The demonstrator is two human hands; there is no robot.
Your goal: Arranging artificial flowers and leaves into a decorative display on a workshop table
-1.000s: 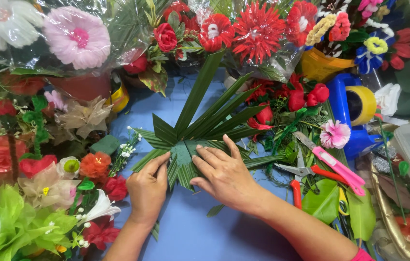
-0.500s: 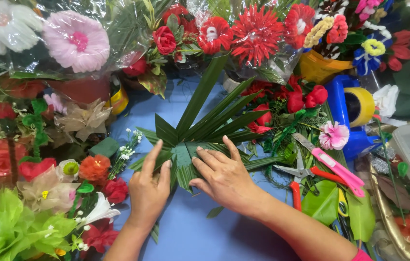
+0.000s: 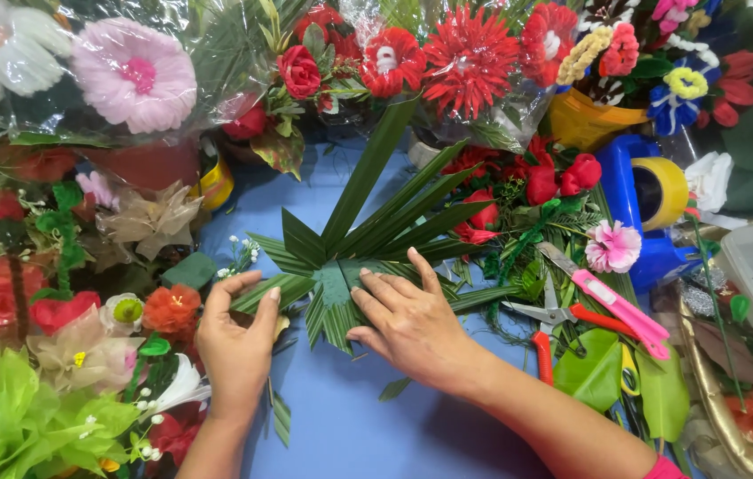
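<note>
The left hand (image 3: 236,341) sits at about seven o'clock of the picture, loosely curled, its thumb and forefinger pinching the tip of one green leaf strip at the left edge of the palm-leaf fan (image 3: 354,257). The right hand (image 3: 412,324) lies just past six o'clock, fingers spread and nearly flat, pressing down on the fan's base where the strips meet; it grips nothing, only holds the leaves against the blue worktop (image 3: 350,435).

The fan itself lies at the centre of the worktop, its long blades pointing toward twelve and two o'clock, shorter cut strips splaying toward nine and six.

One pair of scissors with red handles (image 3: 543,324) rests at three o'clock of the right hand, near it but apart. One pink utility knife (image 3: 618,306) lies just beyond the scissors, toward three o'clock. One roll of yellow tape (image 3: 660,191) sits in a blue dispenser (image 3: 625,204) at two o'clock. One small block of green foam (image 3: 188,270) lies at eleven o'clock of the left hand.

Artificial flowers ring the worktop: one large pink bloom (image 3: 134,75) and one white bloom (image 3: 0,44) under clear wrap at ten o'clock, one red spiky bloom (image 3: 470,58) at twelve o'clock, one small pink carnation (image 3: 614,246) at three o'clock. A gold tray (image 3: 705,390) stands at four o'clock.
</note>
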